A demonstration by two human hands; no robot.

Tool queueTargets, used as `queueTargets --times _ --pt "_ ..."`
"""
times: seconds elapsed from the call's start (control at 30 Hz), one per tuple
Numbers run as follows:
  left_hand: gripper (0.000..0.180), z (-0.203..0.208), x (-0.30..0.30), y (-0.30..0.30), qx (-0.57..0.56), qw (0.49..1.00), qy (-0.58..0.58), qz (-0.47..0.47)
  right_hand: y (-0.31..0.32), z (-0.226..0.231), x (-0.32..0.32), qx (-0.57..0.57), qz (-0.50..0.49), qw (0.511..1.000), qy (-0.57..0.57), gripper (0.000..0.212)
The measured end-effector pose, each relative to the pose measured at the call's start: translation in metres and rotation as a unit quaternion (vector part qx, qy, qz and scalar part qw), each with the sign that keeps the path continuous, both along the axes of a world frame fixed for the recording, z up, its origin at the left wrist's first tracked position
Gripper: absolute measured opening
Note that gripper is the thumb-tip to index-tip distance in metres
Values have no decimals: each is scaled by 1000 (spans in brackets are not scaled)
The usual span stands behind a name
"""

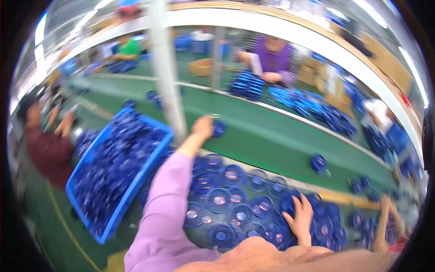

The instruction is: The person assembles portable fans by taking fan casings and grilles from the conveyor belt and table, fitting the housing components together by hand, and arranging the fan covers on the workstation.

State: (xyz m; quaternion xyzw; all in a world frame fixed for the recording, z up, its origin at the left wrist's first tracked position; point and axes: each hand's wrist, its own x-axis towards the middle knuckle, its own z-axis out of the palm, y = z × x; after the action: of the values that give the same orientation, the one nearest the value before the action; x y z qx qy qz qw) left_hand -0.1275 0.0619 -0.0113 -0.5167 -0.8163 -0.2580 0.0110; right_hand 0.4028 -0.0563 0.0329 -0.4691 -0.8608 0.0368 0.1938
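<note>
My left hand (203,127) reaches out over the green conveyor belt (267,141), its fingers closed at the edge of a round blue plastic part (218,128). The exact grip is slightly blurred. My right hand (300,220) rests with fingers spread on several round blue plastic discs (264,206) at the near side of the belt. These discs are see-through with raised centre hubs, some showing a coppery shine. They lie close together and partly overlap.
A blue crate (113,223) heaped with small blue parts stands at left, near a white post (166,77). Another blue part (318,163) lies on the belt. Across it, a person in purple (274,59) works by stacked blue pieces (246,85). Other people work at both sides.
</note>
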Motion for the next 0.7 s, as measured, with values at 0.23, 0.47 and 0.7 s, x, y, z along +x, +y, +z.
queueTargets --times 0.23,0.47,0.7 --pt "31 -18 -9 -15 -116 992 12 -41 17 -23 4 28 32 998 41 53" --pt "46 44 112 -40 -26 898 -415 -145 17 -4 29 46 38 975 213 31" --pt "51 74 212 -124 -22 686 -670 -283 0 43 -25 -240 129 831 484 33"
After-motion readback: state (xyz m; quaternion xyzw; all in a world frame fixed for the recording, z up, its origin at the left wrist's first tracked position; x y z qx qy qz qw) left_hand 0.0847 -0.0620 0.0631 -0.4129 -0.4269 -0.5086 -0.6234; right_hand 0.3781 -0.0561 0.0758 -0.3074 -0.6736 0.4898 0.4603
